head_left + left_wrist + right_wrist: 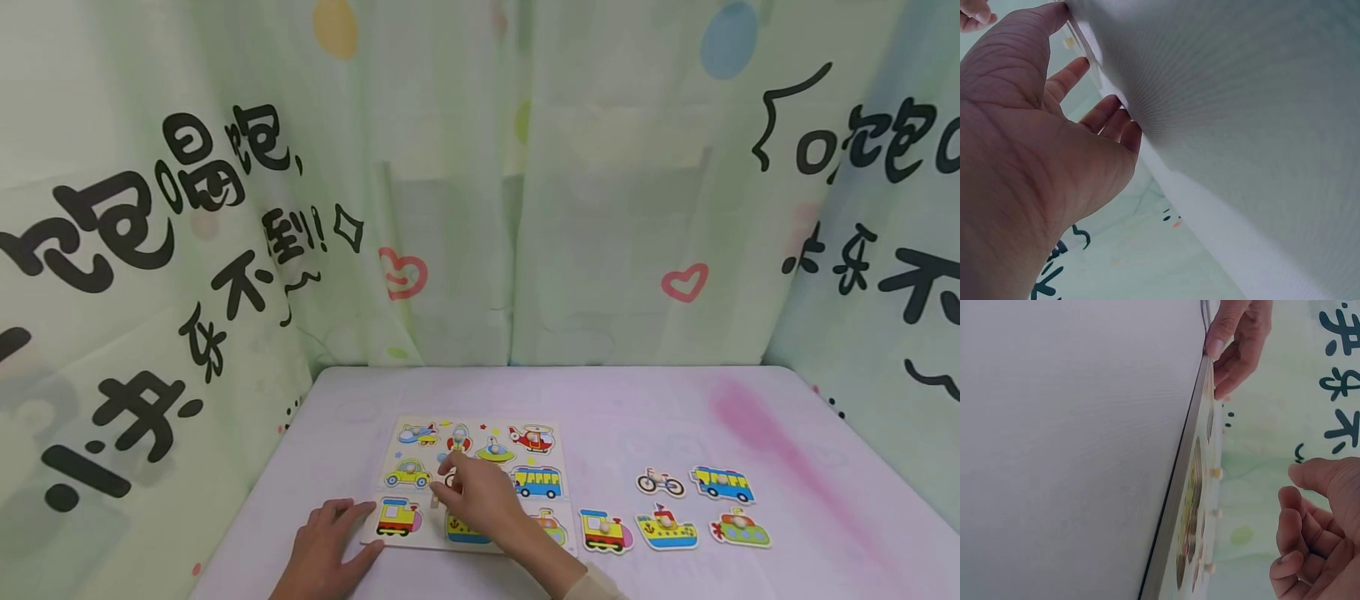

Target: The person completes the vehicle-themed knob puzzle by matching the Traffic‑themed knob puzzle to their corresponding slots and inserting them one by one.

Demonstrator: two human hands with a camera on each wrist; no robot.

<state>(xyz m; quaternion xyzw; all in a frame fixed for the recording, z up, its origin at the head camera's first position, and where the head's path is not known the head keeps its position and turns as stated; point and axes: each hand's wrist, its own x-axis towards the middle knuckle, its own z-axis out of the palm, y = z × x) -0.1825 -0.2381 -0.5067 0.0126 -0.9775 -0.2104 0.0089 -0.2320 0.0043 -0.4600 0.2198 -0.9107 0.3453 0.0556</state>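
A white puzzle board with vehicle pictures lies on the table. My left hand rests at its lower left corner, fingers and thumb spread along the edge; in the left wrist view the fingertips of that hand touch the edge. Above the middle of the board hovers my right hand, hiding part of the picture beneath. The right wrist view shows this hand apart from the board, fingers loosely bent, nothing seen between them. A yellow car, a plane and a red helicopter show on the board.
Right of the board lie several loose knobbed pieces: a bicycle, a bus, a train, a ship and a submarine. Behind the table hangs a pale green curtain.
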